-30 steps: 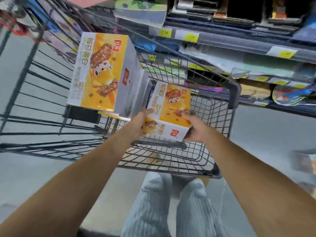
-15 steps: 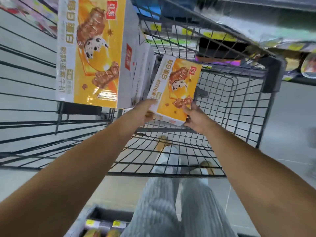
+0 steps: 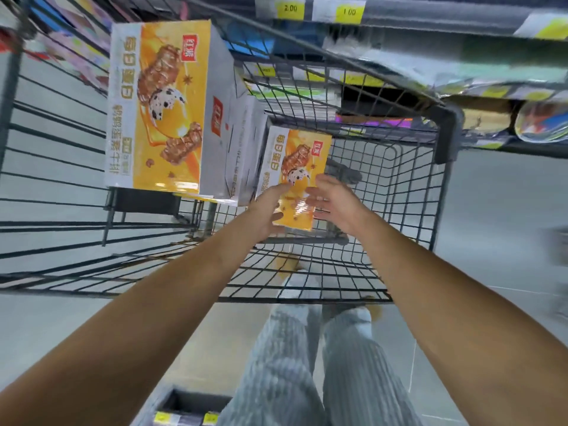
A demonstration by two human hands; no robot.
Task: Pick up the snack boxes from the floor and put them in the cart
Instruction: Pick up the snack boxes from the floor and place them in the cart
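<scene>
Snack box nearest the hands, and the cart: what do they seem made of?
Snack box: likely printed cardboard, glossy, with glare on its yellow face. Cart: thin welded wire grid, probably dark-painted metal; its corner cap looks like plastic.

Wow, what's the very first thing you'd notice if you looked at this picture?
The big orange snack box standing at the far left of the black wire cart jumps out first, with chocolate bars pictured on it. Then comes the second orange snack box further right, with the left hand and the right hand touching its lower part.
</scene>
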